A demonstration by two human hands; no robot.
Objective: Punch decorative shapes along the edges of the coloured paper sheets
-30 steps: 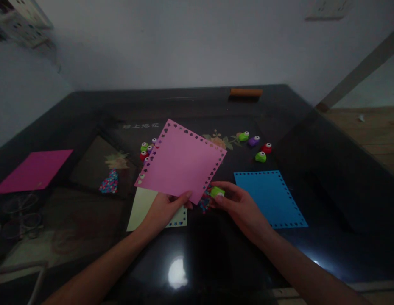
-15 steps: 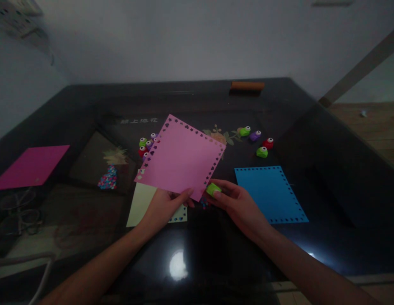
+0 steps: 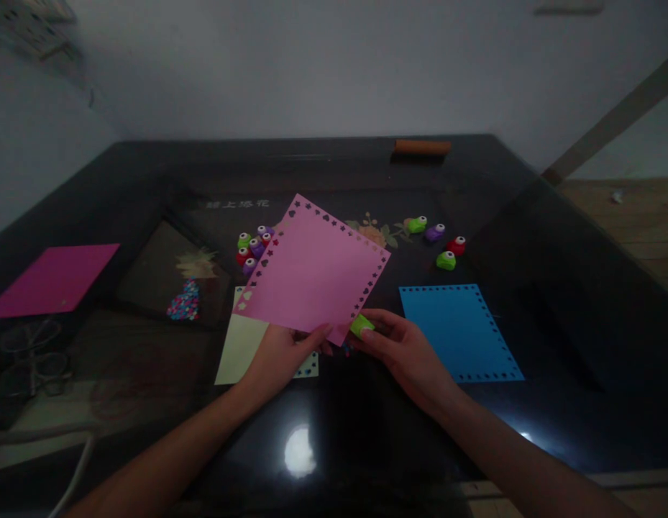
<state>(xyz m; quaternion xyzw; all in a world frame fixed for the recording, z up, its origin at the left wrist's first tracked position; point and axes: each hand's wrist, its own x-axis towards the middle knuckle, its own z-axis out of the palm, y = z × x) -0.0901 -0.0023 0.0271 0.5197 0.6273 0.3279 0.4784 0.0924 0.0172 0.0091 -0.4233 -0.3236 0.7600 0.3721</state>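
My left hand (image 3: 293, 352) pinches the lower corner of a pink sheet of paper (image 3: 317, 273), thumb on top. Small star, heart and flower holes run along three of the sheet's edges. Between the fingers of my right hand (image 3: 401, 345) is a green craft punch (image 3: 362, 326), set against the sheet's lower right edge; whether paper is inside its slot I cannot tell. Under the pink sheet and my left hand lies a pale green sheet (image 3: 236, 349), partly hidden. To the right of my right hand lies a blue sheet (image 3: 455, 327) with holes along its edges.
Several craft punches (image 3: 252, 248) cluster behind the pink sheet; more punches (image 3: 446, 260) stand at the right. A pile of paper bits (image 3: 185, 302) and a magenta sheet (image 3: 56, 280) lie left on the dark glossy table (image 3: 334, 169). A brown roll (image 3: 421, 147) lies at the back.
The pink sheet has shifted slightly right and turned a little, with my left hand on its corner. The green punch remains in my right hand at the sheet's edge.
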